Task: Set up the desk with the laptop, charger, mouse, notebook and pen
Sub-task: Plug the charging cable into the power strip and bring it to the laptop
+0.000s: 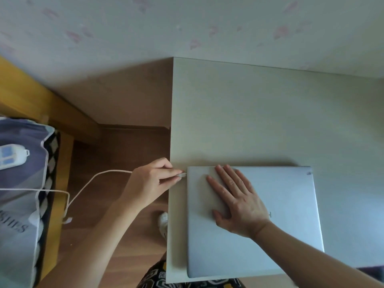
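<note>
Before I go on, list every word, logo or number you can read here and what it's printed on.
"SHES": the end of a longer word cut off by the frame edge, on the pillow.
Small dark mark at the far right corner of the laptop lid: too blurred to read.
Faint mark on the lid beside the right hand: unreadable.

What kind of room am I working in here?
Probably a bedroom or dorm room: a plain desk stands against a wallpapered wall, with a bed frame and printed pillow just to its left, over wood flooring.
</note>
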